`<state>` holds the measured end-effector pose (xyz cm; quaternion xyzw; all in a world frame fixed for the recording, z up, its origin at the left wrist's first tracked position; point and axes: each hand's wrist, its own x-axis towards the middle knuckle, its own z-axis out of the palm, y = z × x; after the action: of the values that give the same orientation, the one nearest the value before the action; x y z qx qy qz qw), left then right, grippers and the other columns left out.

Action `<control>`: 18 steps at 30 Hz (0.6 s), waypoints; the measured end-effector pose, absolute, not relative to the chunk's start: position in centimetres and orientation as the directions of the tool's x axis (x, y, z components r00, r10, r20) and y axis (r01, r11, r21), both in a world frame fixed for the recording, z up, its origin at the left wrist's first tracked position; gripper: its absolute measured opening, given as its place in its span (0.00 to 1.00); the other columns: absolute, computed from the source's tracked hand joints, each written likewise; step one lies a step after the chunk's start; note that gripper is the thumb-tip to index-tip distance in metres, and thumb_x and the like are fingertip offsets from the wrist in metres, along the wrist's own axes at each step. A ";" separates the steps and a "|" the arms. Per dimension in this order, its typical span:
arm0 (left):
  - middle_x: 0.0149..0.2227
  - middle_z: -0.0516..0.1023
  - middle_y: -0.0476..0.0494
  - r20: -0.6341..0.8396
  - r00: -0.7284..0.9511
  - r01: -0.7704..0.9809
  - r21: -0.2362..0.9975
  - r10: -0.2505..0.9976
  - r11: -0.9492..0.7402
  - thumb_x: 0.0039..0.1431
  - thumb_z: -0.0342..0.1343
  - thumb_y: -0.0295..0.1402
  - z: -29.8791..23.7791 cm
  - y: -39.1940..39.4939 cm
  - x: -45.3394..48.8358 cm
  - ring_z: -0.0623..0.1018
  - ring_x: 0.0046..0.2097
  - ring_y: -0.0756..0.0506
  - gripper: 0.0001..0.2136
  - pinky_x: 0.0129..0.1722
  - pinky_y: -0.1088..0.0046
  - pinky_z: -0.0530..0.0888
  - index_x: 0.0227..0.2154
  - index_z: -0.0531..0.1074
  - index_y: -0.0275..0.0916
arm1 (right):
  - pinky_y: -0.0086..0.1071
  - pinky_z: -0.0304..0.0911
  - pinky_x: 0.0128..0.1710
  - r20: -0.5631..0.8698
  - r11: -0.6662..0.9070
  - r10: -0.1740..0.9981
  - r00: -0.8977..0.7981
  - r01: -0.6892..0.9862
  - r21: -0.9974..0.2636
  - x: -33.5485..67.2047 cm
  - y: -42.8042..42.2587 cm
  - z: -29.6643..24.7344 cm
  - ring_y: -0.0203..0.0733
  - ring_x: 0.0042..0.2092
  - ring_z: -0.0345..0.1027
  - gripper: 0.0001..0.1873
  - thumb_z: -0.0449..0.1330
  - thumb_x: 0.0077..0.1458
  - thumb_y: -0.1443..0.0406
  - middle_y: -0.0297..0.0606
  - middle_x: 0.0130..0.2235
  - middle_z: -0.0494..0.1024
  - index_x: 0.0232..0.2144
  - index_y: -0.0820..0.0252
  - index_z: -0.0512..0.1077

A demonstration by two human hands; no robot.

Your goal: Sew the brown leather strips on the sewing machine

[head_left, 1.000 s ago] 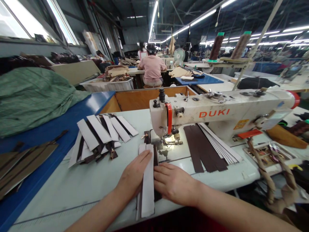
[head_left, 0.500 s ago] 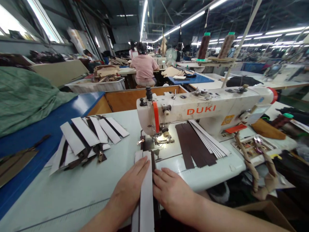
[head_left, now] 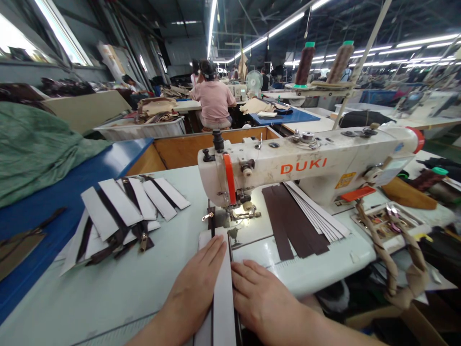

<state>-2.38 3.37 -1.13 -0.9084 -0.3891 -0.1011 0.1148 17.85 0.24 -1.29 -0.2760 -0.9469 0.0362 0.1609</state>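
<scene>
A long white backing strip [head_left: 223, 293] lies lengthwise before me on the sewing table, with another pale strip and dark material along its sides. My left hand [head_left: 200, 278] rests flat on it, fingers stretched toward the machine; its thumb is hidden. Against the dark right edge lies my right hand [head_left: 257, 293], fingers extended and slightly bent, thumb out of sight. Just beyond the strip's far end are a zipper pull [head_left: 208, 216] on dark tape and the lit presser foot [head_left: 242, 211] of the white sewing machine [head_left: 266, 161].
Left of the machine lies a pile of white-backed zipper pieces [head_left: 118, 211]. Dark brown strips [head_left: 293, 221] and fanned white strips [head_left: 317, 211] sit under the arm. A parts tray [head_left: 387, 223] is at right. A person in pink [head_left: 216, 98] sits ahead.
The view has shifted slightly. Both hands and the strip sit a little lower in the picture, still in contact. The zipper pull stays beside the presser foot.
</scene>
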 end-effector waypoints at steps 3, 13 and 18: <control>0.56 0.70 0.29 0.307 0.692 0.717 -0.185 0.653 -0.672 0.56 0.40 0.21 -1.3 3.4 -2.3 0.70 0.57 0.40 0.22 0.52 0.63 0.72 0.53 0.65 0.28 | 0.39 0.49 0.61 0.302 0.844 0.535 -0.789 0.510 -0.166 17.9 0.3 -1.1 0.47 0.57 0.57 0.14 0.53 0.62 0.63 0.45 0.53 0.71 0.45 0.65 0.70; 0.56 0.70 0.33 0.356 0.673 0.734 -0.212 0.648 -0.645 0.57 0.39 0.22 -2.4 3.8 -2.7 0.71 0.56 0.41 0.23 0.51 0.63 0.73 0.55 0.63 0.32 | 0.38 0.55 0.58 0.368 0.847 0.528 -0.766 0.508 -0.159 17.5 1.0 -2.7 0.47 0.55 0.60 0.15 0.52 0.63 0.60 0.41 0.51 0.73 0.46 0.62 0.71; 0.55 0.71 0.31 0.380 0.698 0.709 -0.247 0.607 -0.661 0.57 0.39 0.22 -2.7 4.0 -2.7 0.72 0.56 0.40 0.22 0.49 0.63 0.74 0.55 0.63 0.30 | 0.37 0.54 0.59 0.382 0.848 0.523 -0.762 0.510 -0.145 17.4 1.0 -3.2 0.47 0.56 0.60 0.16 0.51 0.63 0.59 0.43 0.52 0.73 0.46 0.62 0.71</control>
<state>-2.72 4.04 -2.75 -0.9014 -0.3650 -0.1333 0.1908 17.35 0.96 -3.19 -0.2754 -0.9384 0.0159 0.2081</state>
